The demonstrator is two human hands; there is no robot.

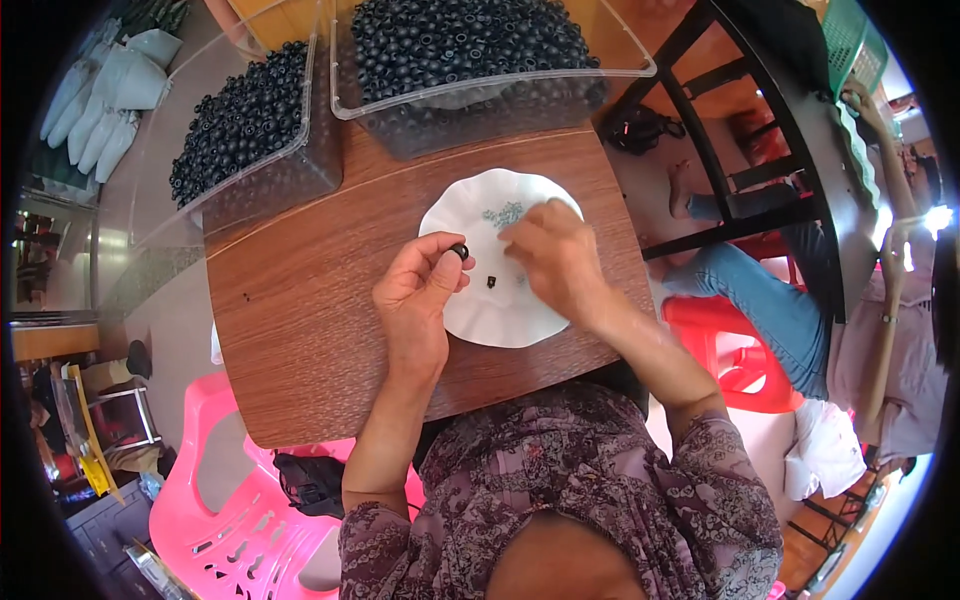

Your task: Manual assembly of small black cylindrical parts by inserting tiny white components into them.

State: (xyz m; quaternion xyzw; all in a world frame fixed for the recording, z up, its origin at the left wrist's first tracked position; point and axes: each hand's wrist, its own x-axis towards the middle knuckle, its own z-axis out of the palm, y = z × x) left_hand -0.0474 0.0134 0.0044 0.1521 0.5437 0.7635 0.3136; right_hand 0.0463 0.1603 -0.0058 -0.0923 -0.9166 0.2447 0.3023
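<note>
Between the thumb and fingers of my left hand is a small round black ring-shaped part, held at the left side of a white wavy-edged plate. My right hand hangs over the plate's right half, its fingers bent and smeared by motion, so what they hold, if anything, is hidden. A cluster of tiny pale green pieces lies on the plate just left of the right fingers. Nearer to me on the plate sits a small dark piece.
Two clear plastic bins, one at the back left and one at the back, hold many round black parts. They stand on the brown wooden table. A pink chair is at left; a red stool and another person are at right.
</note>
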